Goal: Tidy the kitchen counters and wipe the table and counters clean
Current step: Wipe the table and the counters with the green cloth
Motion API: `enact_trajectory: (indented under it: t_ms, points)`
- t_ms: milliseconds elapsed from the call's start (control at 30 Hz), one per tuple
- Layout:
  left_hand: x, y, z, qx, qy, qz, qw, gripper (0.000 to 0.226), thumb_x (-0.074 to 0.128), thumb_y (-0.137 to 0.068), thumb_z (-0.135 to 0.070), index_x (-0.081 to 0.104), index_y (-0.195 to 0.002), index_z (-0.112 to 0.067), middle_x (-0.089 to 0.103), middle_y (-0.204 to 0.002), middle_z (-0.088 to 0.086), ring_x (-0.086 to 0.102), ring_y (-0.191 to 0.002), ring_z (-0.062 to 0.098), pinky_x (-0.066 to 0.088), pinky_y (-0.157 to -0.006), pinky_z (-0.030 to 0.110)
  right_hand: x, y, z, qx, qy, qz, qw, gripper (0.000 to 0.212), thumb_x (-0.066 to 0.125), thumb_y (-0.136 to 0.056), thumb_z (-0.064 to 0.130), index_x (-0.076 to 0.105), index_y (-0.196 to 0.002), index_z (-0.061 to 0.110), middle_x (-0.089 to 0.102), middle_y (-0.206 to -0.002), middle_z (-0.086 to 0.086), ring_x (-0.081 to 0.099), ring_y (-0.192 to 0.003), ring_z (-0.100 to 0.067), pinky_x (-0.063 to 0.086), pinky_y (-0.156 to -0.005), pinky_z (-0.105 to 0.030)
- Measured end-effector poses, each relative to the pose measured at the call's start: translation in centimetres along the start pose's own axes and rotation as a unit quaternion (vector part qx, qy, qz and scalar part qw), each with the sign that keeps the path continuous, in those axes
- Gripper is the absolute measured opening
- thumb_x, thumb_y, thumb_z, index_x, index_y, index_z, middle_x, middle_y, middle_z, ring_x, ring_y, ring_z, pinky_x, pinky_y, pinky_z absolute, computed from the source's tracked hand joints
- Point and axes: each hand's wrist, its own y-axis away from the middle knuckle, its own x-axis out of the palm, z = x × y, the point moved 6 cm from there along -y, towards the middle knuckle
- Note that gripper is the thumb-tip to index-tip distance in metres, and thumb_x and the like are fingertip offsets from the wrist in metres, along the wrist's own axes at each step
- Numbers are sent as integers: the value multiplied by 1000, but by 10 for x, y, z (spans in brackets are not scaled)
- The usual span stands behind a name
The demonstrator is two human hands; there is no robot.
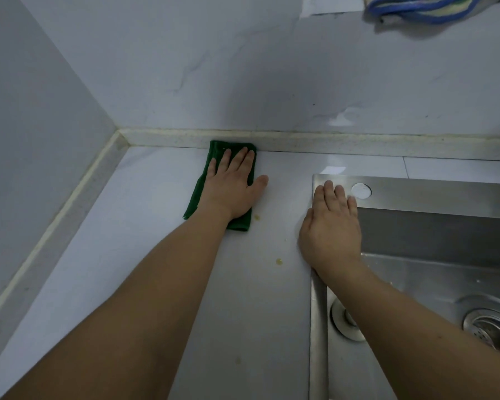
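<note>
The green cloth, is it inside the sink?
No, the green cloth lies on the counter under the left hand, beside the sink.

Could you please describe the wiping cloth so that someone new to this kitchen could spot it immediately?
Start at the stainless steel sink and look left across the pale counter toward the back wall's raised edge. There, under the flat left hand, lies the folded dark green cloth, the only dark green thing here.
</note>
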Motion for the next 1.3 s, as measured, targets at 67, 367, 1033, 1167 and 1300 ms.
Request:
enact_trajectory:
  t_ms: [67,367,1033,1167,1300]
  points:
    - [1,0,0,0,2,2,1000,68,19,-97,-57,3,-155,-25,0,-162,-9,-5,-148,17,-5,-120,43,-1,0,1,2,-1,1,1000,57,27,-99,23,14,-152,5,10,-160,-9,4,-148,-24,-3,-120,-38]
    - [4,9,-31,10,5,6,1000,66,22,-97,-48,2,-155,-22,0,-162,-5,-4,-148,21,-6,-119,43,0,1,-1,4,-13,-12,1000,56,28,-99,23,17,-151,6,13,-160,-9,6,-148,-23,-2,-119,-38]
    - [8,65,-41,37,9,7,999,60,18,-101,-40,-1,-154,-21,-2,-162,-4,-6,-148,20,-7,-119,42,-1,-2,-2,4,-8,-29,1000,55,28,-98,20,22,-151,6,18,-159,-8,10,-147,-22,-1,-119,-37]
    - [15,114,-45,33,10,5,999,61,14,-99,-43,-1,-154,-21,-3,-162,-5,-7,-148,20,-8,-119,42,-1,0,-2,9,-17,-27,999,54,29,-98,19,24,-150,6,19,-158,-8,11,-147,-23,1,-119,-38]
    - [19,179,-52,28,8,6,1000,65,6,-95,-48,-1,-154,-22,-3,-162,-6,-7,-148,20,-8,-119,43,-1,1,-3,6,-20,-18,1000,53,29,-98,18,24,-150,5,20,-158,-8,11,-147,-23,1,-118,-38]
